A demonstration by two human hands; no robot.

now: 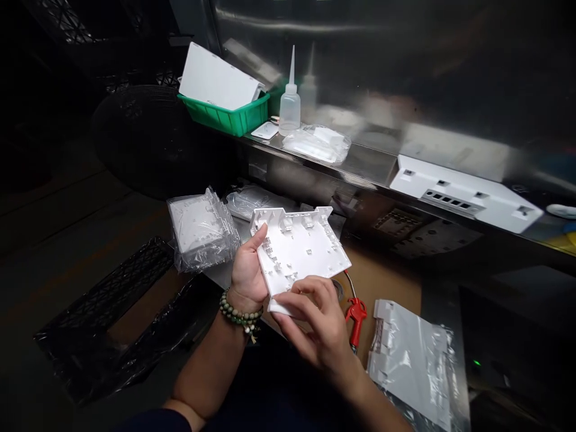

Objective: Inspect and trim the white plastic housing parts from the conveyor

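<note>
A white moulded plastic housing [310, 246], with clips and small posts on its inner face, is held up tilted over the worktable. My left hand [250, 264], with a beaded bracelet at the wrist, grips its left edge, thumb on the inner face. At the near lower edge, my right hand [315, 318] pinches the housing with bent fingers, thumb below. Those fingers partly cover that edge, and I cannot tell whether a small white piece lies between them. Just right of my right hand is a red air blow gun [356, 315].
Bagged white housings are stacked at left [202, 231], above a black crate [135, 318], and more bagged parts [411, 360] lie at right. The metal shelf [369, 165] carries a green bin [225, 117], a nozzle bottle [290, 108] and a long white panel [463, 192].
</note>
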